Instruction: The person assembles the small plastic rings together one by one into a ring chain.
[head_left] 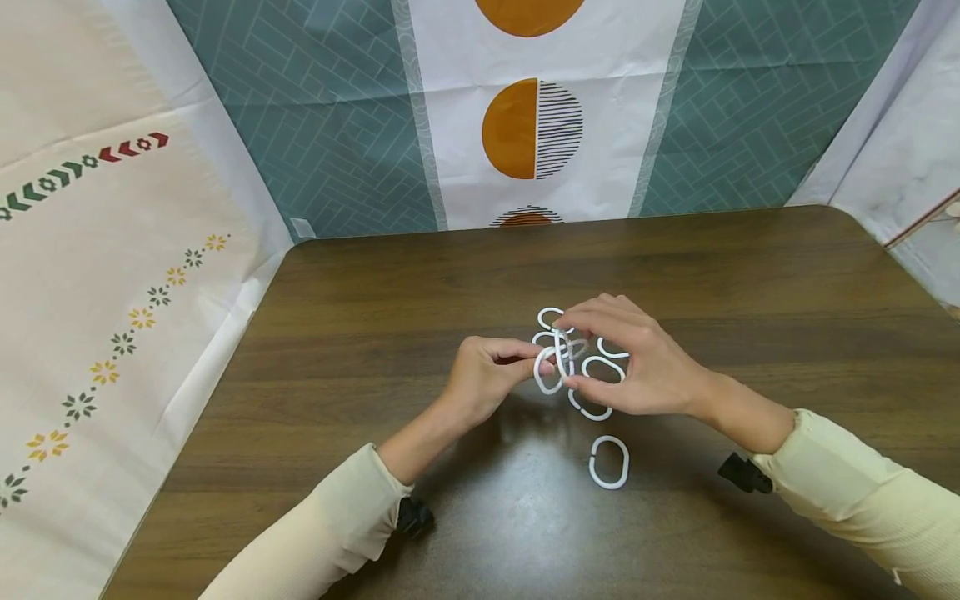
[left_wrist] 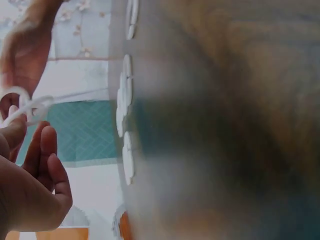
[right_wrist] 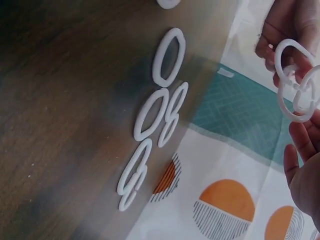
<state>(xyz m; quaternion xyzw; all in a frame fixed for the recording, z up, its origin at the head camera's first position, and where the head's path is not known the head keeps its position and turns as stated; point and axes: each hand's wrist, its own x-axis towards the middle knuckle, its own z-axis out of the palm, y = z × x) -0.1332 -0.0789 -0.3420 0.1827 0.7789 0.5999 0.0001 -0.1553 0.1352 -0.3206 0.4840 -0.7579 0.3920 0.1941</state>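
Note:
My left hand (head_left: pixel 483 379) pinches a white plastic chain link (head_left: pixel 537 377) between thumb and fingertips. More white links hang together with it in the air, as the right wrist view also shows. From the right, my right hand (head_left: pixel 648 358) holds a link of this bunch (left_wrist: pixel 42 102) between its thumb and index finger. The links are oval, and some show a small gap in the side. How the held links join is partly hidden by fingers and blur.
Several loose white links lie on the brown wooden table (head_left: pixel 360 333) beneath and behind the hands. One link (head_left: pixel 627 462) lies apart, nearer the front. A patterned cloth (head_left: pixel 337 125) hangs behind the table, a cream cloth (head_left: pixel 90 292) at the left.

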